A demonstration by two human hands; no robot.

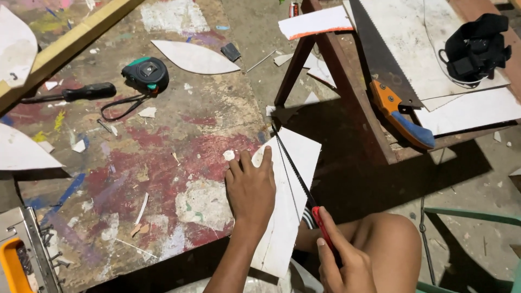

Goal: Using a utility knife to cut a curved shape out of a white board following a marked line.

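Right hand [342, 260] wrapped around the red handle of a thin saw [296, 168], blade laid across a white board [290, 201], seemingly in a cut. Left hand [251, 190] pressed flat on that board, fingers spread, at the edge of a paint-stained table [163, 163]. Farther off, a tape measure [145, 73], a screwdriver [70, 93], and an orange-handled handsaw [388, 81].

A thin white board [287, 201], smooth and matt, is pressed onto a rough wooden tabletop [135, 163] crusted with dried paint. A slim dark metal saw blade [293, 165] with a glossy red plastic grip is laid across it. Far right, a dull steel handsaw [382, 54] with an orange and blue plastic handle is seen; far left, a black plastic tape measure [145, 73].
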